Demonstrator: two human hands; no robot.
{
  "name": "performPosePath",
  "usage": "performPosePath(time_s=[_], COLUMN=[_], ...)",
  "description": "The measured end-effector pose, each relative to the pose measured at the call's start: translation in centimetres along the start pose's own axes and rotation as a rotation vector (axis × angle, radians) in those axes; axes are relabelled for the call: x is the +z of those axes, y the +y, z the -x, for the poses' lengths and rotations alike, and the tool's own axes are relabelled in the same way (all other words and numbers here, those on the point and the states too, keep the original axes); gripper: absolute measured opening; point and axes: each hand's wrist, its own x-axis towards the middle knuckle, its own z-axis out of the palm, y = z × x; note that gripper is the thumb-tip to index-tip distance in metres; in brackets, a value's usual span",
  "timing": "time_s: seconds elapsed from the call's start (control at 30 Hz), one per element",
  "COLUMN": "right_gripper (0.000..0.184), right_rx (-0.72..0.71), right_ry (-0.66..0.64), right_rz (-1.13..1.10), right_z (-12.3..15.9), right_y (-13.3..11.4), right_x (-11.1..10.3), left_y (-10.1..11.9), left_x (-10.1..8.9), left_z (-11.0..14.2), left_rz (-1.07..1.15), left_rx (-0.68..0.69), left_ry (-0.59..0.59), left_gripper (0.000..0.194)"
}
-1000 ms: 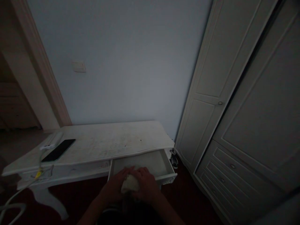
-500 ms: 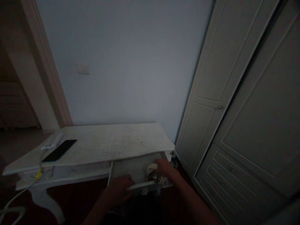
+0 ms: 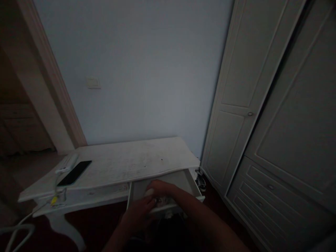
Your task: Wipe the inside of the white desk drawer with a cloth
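A white drawer [image 3: 198,198] is pulled out of the white table [image 3: 136,154]. My left hand [image 3: 140,210] is closed over the left part of its front panel, though its thumb and underside are hard to make out in the dim light. Inside the drawer, my right hand [image 3: 160,188] is wrapped round a crumpled cloth [image 3: 162,201]. The cloth shows a whitish bulge beside the fingers and a patterned part under the palm, close to my left fingers. Much of it is hidden by both hands.
On the table's left lie a dark phone [image 3: 75,173] and a white power strip [image 3: 67,163]; a white cable [image 3: 22,222] hangs down at the left. A tall wardrobe [image 3: 228,140] stands at the right. Dark items [image 3: 201,181] sit on the floor beside the table.
My right hand has moved the cloth from the drawer's right-middle leftward, close to my left hand. The drawer's right front corner now shows. The view has shifted slightly.
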Motion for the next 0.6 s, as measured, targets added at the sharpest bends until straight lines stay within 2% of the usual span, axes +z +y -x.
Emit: performPosePath(time_s=[0.13, 0.23, 0.43, 0.6], right_gripper=[0.036, 0.037, 0.030, 0.037], right_rx=[-0.022, 0.010, 0.149, 0.293], right_ry=[0.033, 0.088, 0.129, 0.106], right_rz=[0.073, 0.125, 0.200, 0.235], right_z=[-0.6, 0.1, 3.4, 7.6], right_y=[-0.8, -0.4, 3.5, 5.8], right_x=[0.5, 0.8, -0.5, -1.0], left_y=[0.3, 0.5, 0.5, 1.0], left_x=[-0.4, -0.4, -0.2, -0.7], left_z=[0.1, 0.2, 0.3, 0.4], left_rz=[-0.020, -0.022, -0.034, -0.066], left_rx=[-0.010, -0.027, -0.077, -0.098], left_ry=[-0.015, -0.012, -0.017, -0.030], left_gripper=[0.043, 0.044, 0.035, 0.032])
